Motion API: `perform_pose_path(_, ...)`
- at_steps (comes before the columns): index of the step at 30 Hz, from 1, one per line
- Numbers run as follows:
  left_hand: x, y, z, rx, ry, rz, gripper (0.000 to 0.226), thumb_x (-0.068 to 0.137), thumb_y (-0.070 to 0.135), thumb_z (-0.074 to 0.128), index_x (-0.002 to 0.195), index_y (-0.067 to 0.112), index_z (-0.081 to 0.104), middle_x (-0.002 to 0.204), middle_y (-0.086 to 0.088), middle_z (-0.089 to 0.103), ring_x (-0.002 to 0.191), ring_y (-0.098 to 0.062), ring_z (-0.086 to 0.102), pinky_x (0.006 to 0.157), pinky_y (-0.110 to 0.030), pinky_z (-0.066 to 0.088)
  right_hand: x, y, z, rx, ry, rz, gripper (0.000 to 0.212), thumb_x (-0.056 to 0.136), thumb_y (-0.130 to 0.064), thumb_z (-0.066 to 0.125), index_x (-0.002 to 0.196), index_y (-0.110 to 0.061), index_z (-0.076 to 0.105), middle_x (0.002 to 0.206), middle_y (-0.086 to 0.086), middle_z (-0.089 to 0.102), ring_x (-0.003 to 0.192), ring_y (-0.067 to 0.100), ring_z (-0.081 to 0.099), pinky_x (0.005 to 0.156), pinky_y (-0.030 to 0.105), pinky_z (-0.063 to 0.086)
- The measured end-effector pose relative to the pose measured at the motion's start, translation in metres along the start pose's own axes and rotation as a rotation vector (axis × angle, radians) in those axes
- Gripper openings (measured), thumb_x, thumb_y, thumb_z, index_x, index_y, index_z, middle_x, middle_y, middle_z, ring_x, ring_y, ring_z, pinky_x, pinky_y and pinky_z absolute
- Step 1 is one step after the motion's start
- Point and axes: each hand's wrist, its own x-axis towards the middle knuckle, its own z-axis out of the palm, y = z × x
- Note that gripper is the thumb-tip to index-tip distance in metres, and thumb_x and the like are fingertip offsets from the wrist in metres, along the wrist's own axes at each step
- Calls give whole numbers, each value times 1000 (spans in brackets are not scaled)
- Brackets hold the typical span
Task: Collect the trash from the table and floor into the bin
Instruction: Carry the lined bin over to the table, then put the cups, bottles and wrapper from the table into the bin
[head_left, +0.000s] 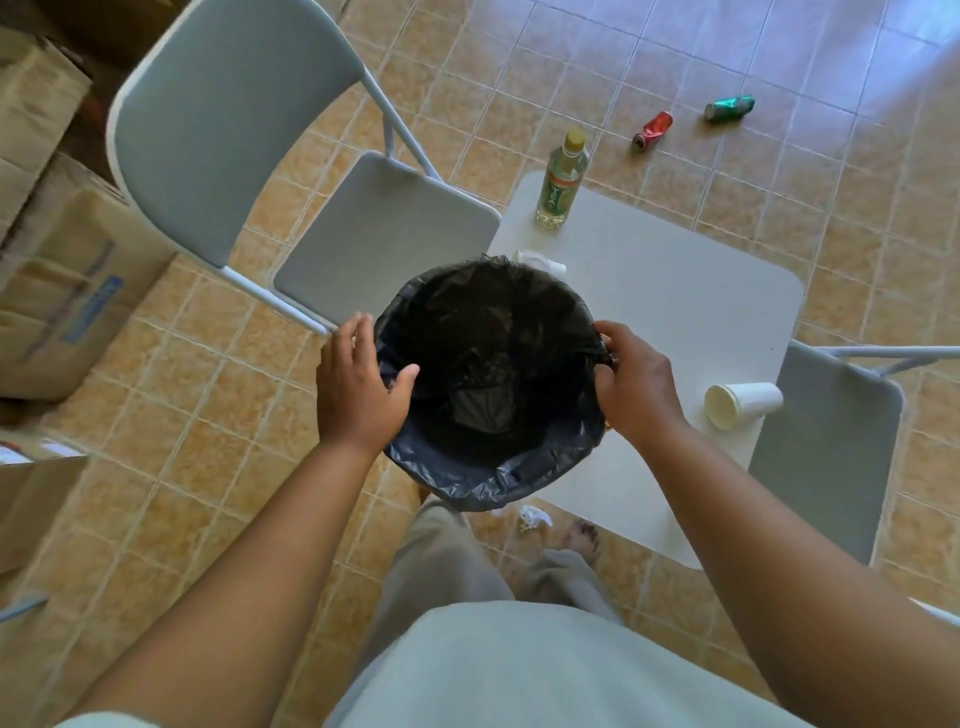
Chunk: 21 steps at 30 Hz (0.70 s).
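Note:
I hold a round bin (491, 470) lined with a black bag, raised over the near left corner of the white table (675, 301). My left hand (358, 387) grips its left rim and my right hand (636, 387) grips its right rim. On the table stand a green tea bottle (561, 182), a crumpled tissue (540, 260) partly hidden behind the bin, and a white paper cup (743, 405) lying on its side. A crushed red can (652, 130) and a green can (729, 108) lie on the tiled floor beyond. Crumpled white paper (534, 517) lies by my foot.
A grey folding chair (218, 135) stands left of the table, and another chair (831, 457) at its right. Cardboard boxes (67, 291) are stacked along the left edge. Tan floor tiles surround the table.

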Motion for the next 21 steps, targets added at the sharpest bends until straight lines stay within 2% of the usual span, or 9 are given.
perform_pose_path(2,5,0,1,60,-57,138,83,89,48,60,152,5,27,158,-15,27,146,-32,25,115,-43,26,1,2,2,-73,32,-33,41,95,-16,53,133,-30,54,118,2,64,109,24,59,92,36,52)
perform_pose_path(4,10,1,3,125,-106,224,86,90,56,50,154,6,21,163,-11,18,151,-29,14,117,-43,21,4,3,4,-190,96,-76,36,97,-29,55,133,-26,55,119,4,62,113,24,53,91,36,47)
perform_pose_path(8,17,2,8,221,-201,254,91,90,65,37,156,6,15,166,-8,5,153,-25,1,121,-46,16,30,-7,1,-160,164,-86,38,99,-40,52,131,-23,57,123,3,61,121,23,47,95,33,41)
perform_pose_path(12,17,4,16,273,-187,260,91,91,65,35,155,4,13,166,-10,1,153,-26,-3,122,-46,14,91,-18,-3,-147,161,-121,38,100,-39,49,127,-16,63,122,6,64,119,25,52,96,33,39)
perform_pose_path(16,16,1,21,282,-126,281,90,93,63,38,155,3,15,166,-11,2,153,-27,0,121,-45,15,162,-15,6,-251,39,-92,43,99,-38,51,132,-12,59,127,11,62,119,28,55,99,35,41)
perform_pose_path(21,16,0,25,247,-70,292,88,94,60,41,155,3,16,166,-10,4,153,-28,3,121,-47,18,229,4,34,-586,-190,-108,53,96,-36,58,143,-12,47,138,14,53,129,34,46,103,45,43)
